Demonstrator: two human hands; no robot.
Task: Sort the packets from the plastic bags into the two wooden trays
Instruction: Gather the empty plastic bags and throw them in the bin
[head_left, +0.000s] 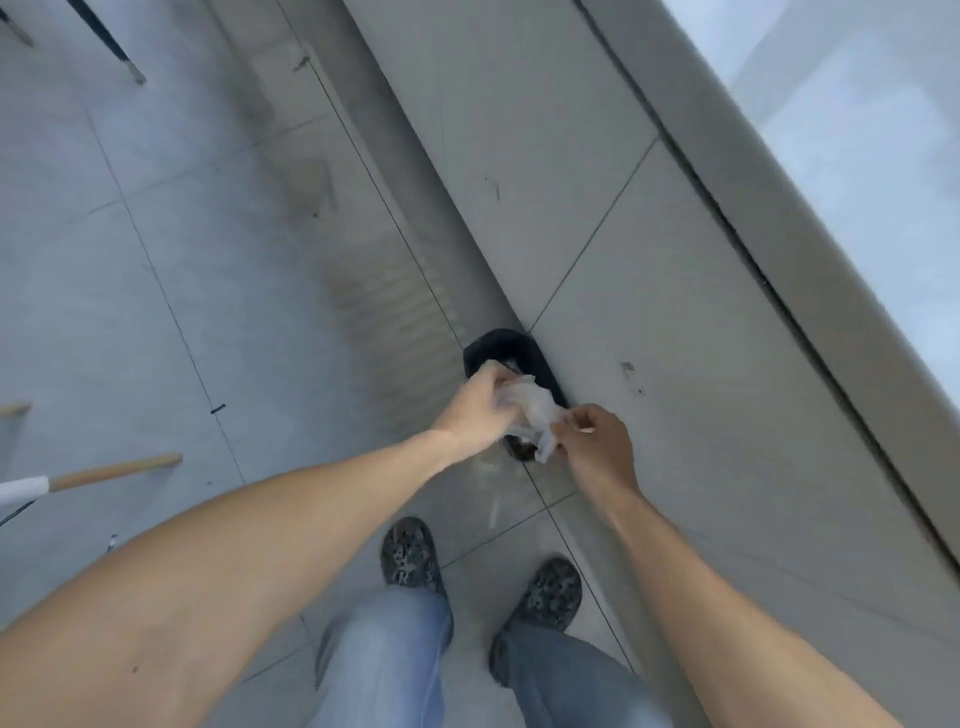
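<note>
A crumpled clear plastic bag (530, 410) hangs between both hands above a black bin (506, 345) that stands on the floor against the wall. My left hand (480, 410) grips the bag's left side with curled fingers. My right hand (597, 441) pinches its right end. No packets or wooden trays are in view. The bin's inside is mostly hidden by the bag and my hands.
I stand on a grey tiled floor, my two dark shoes (410, 553) just short of the bin. A grey wall (649, 260) runs diagonally on the right. Wooden furniture legs (119, 470) reach in at the left edge, and thin dark legs (111, 44) at the top left.
</note>
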